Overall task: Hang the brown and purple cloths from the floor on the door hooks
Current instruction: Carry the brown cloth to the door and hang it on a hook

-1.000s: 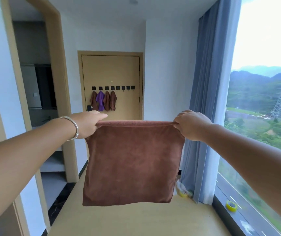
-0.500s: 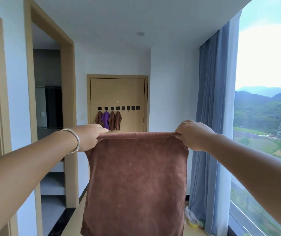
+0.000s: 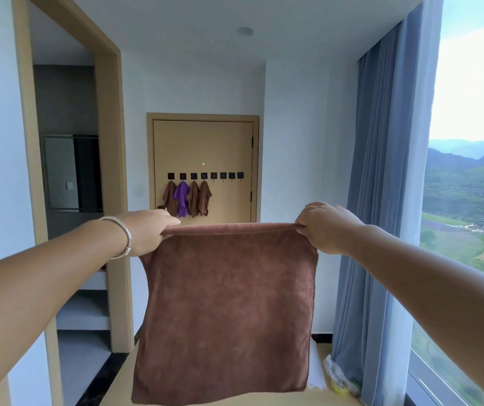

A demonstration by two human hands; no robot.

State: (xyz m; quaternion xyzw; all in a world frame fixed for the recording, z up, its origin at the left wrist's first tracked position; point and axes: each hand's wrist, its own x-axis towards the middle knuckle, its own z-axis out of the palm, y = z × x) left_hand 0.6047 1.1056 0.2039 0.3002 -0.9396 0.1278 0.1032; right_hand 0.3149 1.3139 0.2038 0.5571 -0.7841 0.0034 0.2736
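i had the brown cloth stretched flat in front of me, the left hand pinching its top left corner and the right hand pinching the top right, so the upper edge ran taut between them and the rest hung straight down. the door stood well apart from me at the far end of the passage, with its row of black hooks across the middle. the four hooks on the left already carried cloths: a brown one, the purple cloth, then two more brown ones. the four hooks to the right looked bare.

my worry from there was the handover. to catch a hook i judged i would need to bunch a corner or free one hand, and a soft, heavy cloth like that could slide out of a single pinch and drop to the floor. held this wide it also blocked my view downward, so i could trip on the bag lying by the blue curtain. draping too little over a small hook would likely let it slip off.

as for containers, i saw none holding anything; what the crumpled bag held i could not tell.
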